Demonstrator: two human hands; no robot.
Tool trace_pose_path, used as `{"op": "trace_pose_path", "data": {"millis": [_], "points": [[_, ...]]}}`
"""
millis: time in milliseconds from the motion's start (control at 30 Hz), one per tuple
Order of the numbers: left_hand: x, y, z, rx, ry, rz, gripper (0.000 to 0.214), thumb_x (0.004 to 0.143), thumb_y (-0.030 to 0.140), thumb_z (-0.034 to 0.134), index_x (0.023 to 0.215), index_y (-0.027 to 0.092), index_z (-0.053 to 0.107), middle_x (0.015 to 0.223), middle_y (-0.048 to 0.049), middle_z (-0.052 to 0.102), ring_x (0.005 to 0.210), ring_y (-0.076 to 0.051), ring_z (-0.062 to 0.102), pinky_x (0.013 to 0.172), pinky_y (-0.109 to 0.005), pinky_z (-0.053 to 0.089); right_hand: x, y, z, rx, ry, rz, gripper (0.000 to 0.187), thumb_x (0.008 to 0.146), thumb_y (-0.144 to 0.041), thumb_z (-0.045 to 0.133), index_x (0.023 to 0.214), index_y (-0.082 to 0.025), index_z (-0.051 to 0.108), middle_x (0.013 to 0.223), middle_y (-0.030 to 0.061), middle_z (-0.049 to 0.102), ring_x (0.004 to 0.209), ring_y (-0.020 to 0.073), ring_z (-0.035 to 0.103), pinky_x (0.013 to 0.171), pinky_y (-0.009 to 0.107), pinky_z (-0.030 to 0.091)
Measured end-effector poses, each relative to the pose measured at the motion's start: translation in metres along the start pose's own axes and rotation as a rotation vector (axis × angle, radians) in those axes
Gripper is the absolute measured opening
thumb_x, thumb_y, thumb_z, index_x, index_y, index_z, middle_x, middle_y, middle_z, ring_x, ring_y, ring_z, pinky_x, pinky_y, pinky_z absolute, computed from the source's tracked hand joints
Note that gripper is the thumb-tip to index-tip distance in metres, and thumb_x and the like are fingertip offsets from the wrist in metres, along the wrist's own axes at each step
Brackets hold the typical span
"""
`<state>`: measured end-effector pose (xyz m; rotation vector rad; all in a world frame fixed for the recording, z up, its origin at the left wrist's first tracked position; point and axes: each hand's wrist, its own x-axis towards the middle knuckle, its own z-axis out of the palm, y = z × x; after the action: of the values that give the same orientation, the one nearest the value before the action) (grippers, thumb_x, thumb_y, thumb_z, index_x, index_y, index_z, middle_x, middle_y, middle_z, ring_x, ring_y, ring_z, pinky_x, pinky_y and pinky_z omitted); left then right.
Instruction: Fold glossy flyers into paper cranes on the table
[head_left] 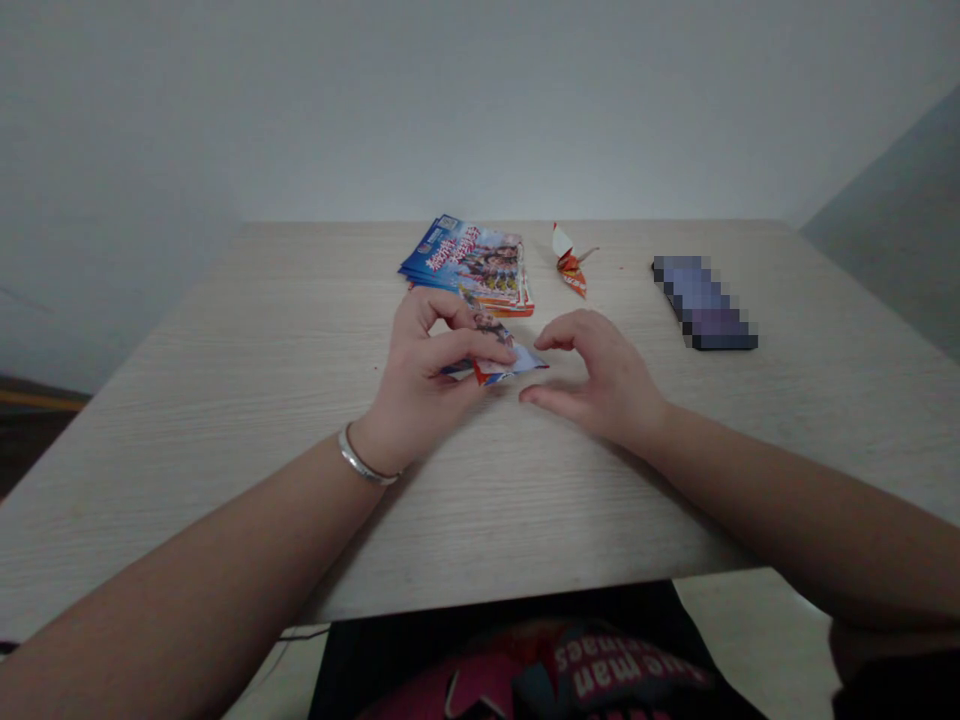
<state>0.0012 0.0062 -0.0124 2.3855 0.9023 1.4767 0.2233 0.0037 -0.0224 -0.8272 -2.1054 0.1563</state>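
My left hand pinches a small folded piece of printed paper just above the wooden table, thumb and fingers closed on its left end. My right hand rests on the table to the right of the paper, fingers curved and apart, thumb and forefinger a short way from the paper's right tip, holding nothing. A silver bracelet circles my left wrist.
Behind my hands lies a fanned stack of colourful printed sheets. A folded paper crane stands to its right. A dark, blurred flat object lies at the right. The table's near edge runs just above my lap.
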Motion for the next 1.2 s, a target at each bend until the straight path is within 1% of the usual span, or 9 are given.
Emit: {"op": "trace_pose_path", "data": {"millis": [167,333,400,500,567,700,900,1100,1200], "points": [[-0.0006,0.0001,0.0023,0.077,0.018,0.062,0.008,0.082,0.033,0.079,0.088,0.032,0.072,0.104,-0.0029,0.058,0.102,-0.022,0.054,0.092,-0.045,0.046,-0.0004,-0.004,0.0003,-0.112,-0.025,0.017,0.015,0.091,-0.036,0.064,0.095,-0.021,0.064,0.085,0.0033,0.07,0.079,0.019,0.063,0.072,0.033,0.047],[0.0018,-0.0008,0.0031,0.062,-0.037,0.134,0.005,0.087,0.029,0.073,0.09,0.029,0.07,0.116,-0.0028,0.065,0.113,-0.022,0.058,0.102,-0.046,0.045,0.0016,-0.0077,-0.0013,-0.105,0.042,-0.021,0.004,0.088,-0.024,0.065,0.09,-0.021,0.067,0.081,0.0021,0.068,0.075,0.0159,0.063,0.069,0.029,0.048],[0.003,-0.0009,0.0027,0.019,-0.08,0.156,0.007,0.088,0.027,0.071,0.094,0.028,0.069,0.115,-0.0028,0.068,0.115,-0.021,0.06,0.103,-0.044,0.046,0.0021,-0.0087,-0.0014,-0.106,0.055,-0.029,0.003,0.087,-0.024,0.066,0.087,-0.021,0.067,0.078,0.0015,0.067,0.073,0.0151,0.062,0.066,0.028,0.048],[0.0038,-0.0005,0.0017,-0.019,-0.142,0.153,0.005,0.09,0.025,0.068,0.095,0.027,0.068,0.103,-0.0013,0.073,0.108,-0.019,0.065,0.105,-0.043,0.045,0.0016,-0.0091,-0.0008,-0.097,0.065,-0.031,0.003,0.087,-0.024,0.067,0.086,-0.021,0.068,0.078,0.0015,0.066,0.072,0.0147,0.061,0.065,0.028,0.049],[0.0035,0.0005,0.0009,-0.012,-0.165,0.14,0.003,0.092,0.024,0.065,0.092,0.026,0.067,0.099,-0.0001,0.075,0.105,-0.018,0.068,0.111,-0.046,0.039,0.0006,-0.0082,-0.0003,-0.083,0.069,-0.041,0.002,0.086,-0.022,0.068,0.086,-0.021,0.068,0.079,0.0018,0.067,0.072,0.0145,0.062,0.065,0.028,0.049],[0.002,0.0031,-0.0007,-0.009,-0.199,0.092,0.003,0.093,0.023,0.064,0.093,0.025,0.066,0.103,0.001,0.076,0.105,-0.016,0.069,0.119,-0.047,0.029,-0.0006,-0.0053,0.0008,-0.05,0.09,-0.062,0.005,0.086,-0.024,0.072,0.084,-0.021,0.068,0.08,0.0022,0.068,0.074,0.0146,0.063,0.066,0.027,0.051],[0.0034,0.0047,-0.0023,-0.013,-0.206,0.111,0.006,0.092,0.02,0.065,0.093,0.025,0.064,0.099,0.0021,0.076,0.101,-0.016,0.071,0.119,-0.049,0.029,0.0011,-0.0038,0.0012,0.067,0.146,-0.107,0.006,0.084,-0.02,0.074,0.086,-0.022,0.068,0.081,0.0009,0.068,0.075,0.0132,0.064,0.067,0.027,0.052],[0.0038,0.0049,-0.0036,0.072,-0.173,0.154,0.007,0.092,0.021,0.064,0.093,0.028,0.064,0.101,0.0034,0.076,0.11,-0.02,0.068,0.12,-0.056,0.027,0.0017,-0.0066,-0.0018,0.046,0.186,-0.114,0.007,0.085,-0.018,0.072,0.084,-0.024,0.068,0.082,0.0005,0.067,0.076,0.0136,0.064,0.067,0.029,0.052],[0.0044,0.0066,-0.0046,0.187,-0.136,0.216,0.007,0.089,0.027,0.069,0.094,0.029,0.065,0.099,0.0041,0.076,0.107,-0.021,0.068,0.114,-0.055,0.034,0.002,-0.0059,-0.0035,-0.013,0.186,-0.124,0.007,0.085,-0.02,0.071,0.081,-0.024,0.068,0.081,0.0005,0.066,0.076,0.0144,0.063,0.067,0.03,0.051]]}}
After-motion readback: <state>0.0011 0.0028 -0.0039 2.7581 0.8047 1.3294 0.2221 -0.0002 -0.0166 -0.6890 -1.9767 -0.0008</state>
